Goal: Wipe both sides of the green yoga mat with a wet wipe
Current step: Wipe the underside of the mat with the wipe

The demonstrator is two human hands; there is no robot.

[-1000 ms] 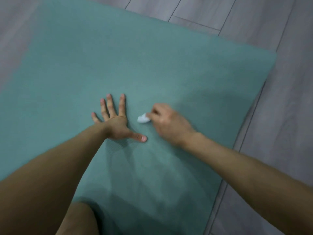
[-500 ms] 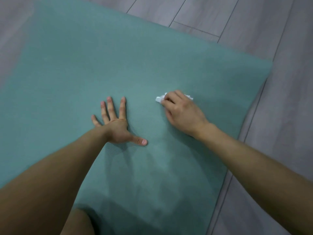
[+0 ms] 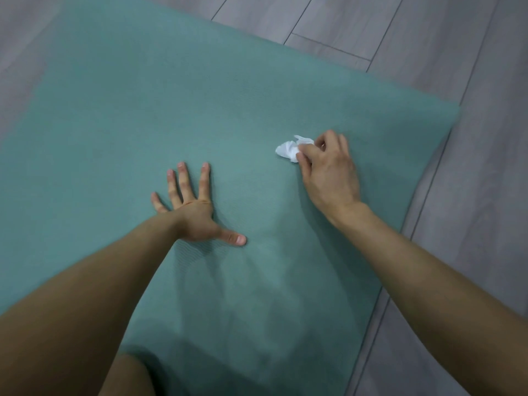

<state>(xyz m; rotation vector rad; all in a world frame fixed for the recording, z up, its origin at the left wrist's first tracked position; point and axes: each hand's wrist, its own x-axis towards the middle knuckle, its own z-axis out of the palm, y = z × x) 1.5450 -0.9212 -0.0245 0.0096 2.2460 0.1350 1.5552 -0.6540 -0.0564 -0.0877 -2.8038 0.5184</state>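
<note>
The fingers (image 3: 308,152) of the right hand (image 3: 328,175) pinch a scrunched wipe (image 3: 286,150) against the mat (image 3: 171,95), most of the wad poking out past the fingertips. Well to their side, the left hand (image 3: 194,214) lies flat, fingers spread wide, pinning the mat. Balled up like that, I'd say the wipe could slip from the pinch or miss patches, and with the mat's edge and bare floor (image 3: 485,195) near those fingers, a hard stroke that way might ruck the corner, too far off for the left hand to hold.
</note>
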